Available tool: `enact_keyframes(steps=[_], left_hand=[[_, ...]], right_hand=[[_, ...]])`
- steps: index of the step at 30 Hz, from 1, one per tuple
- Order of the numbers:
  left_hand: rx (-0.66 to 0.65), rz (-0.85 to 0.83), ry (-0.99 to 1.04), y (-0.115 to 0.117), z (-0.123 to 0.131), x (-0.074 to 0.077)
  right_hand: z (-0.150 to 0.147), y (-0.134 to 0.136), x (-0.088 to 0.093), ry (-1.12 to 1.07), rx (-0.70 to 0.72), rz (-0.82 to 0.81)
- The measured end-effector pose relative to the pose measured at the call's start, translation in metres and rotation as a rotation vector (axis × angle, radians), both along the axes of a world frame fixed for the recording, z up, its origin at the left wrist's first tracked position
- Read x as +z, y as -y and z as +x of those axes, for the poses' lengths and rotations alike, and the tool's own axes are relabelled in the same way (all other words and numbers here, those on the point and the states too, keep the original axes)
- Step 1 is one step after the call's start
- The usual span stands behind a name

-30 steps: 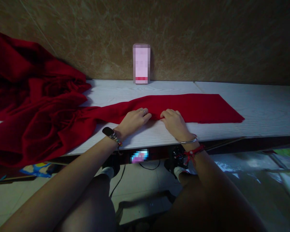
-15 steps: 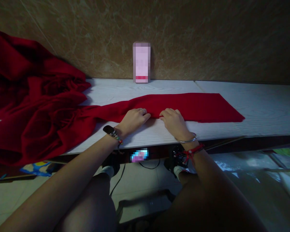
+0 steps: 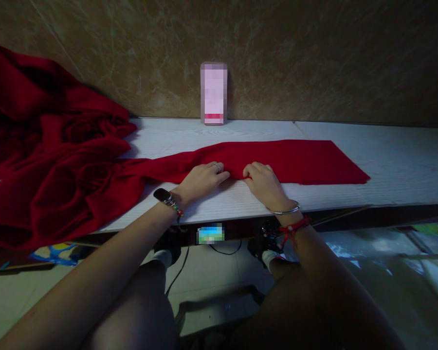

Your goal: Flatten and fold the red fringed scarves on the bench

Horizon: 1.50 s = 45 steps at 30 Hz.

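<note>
A long strip of red cloth (image 3: 299,160), laid flat with a slanted right end, runs across the white board. My left hand (image 3: 204,180), wearing a ring and a dark watch, rests at the strip's near edge with its fingers bent over the cloth; the thumb's hold is mostly hidden. Just to the right, my right hand (image 3: 264,182) pinches the same edge between thumb and fingers, and a small fold of red shows at the fingertips. Leftward the strip narrows into a large crumpled heap of the same cloth.
A phone (image 3: 213,95) with a blurred screen leans against the brown marbled wall (image 3: 314,58) behind the white board (image 3: 397,165). Below the board's front edge are a second lit screen (image 3: 210,234), a dark cable (image 3: 178,272) and my feet. Clear plastic sheeting (image 3: 379,267) lies at lower right.
My right hand has shifted slightly to the right and now shows a bit of cloth lifted at its fingertips. My left index finger reaches slightly farther right. The flat strip is otherwise unchanged.
</note>
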<state>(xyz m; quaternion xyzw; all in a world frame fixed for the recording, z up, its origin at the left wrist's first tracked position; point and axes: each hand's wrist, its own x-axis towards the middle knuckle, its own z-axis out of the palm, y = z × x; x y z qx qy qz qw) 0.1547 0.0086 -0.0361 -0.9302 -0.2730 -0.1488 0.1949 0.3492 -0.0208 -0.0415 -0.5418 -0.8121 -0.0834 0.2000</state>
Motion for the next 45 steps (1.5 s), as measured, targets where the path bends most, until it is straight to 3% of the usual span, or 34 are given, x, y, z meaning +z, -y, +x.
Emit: enact_keyframes(steps=[15,22,35,45], left_hand=[[-0.026,-0.037,-0.061,0.001,0.002,0.004],[-0.035,-0.039,-0.041,0.001,0.001,0.002],[-0.014,-0.051,-0.016,-0.001,0.002,0.0],[-0.02,-0.055,-0.023,0.0,0.001,0.002]], right_hand=[[0.001,0.002,0.002,-0.046,-0.018,0.006],[0.007,0.009,0.008,0.015,0.056,-0.055],[0.006,0.008,0.004,-0.003,0.001,0.011],[0.009,0.012,0.007,0.015,0.02,-0.039]])
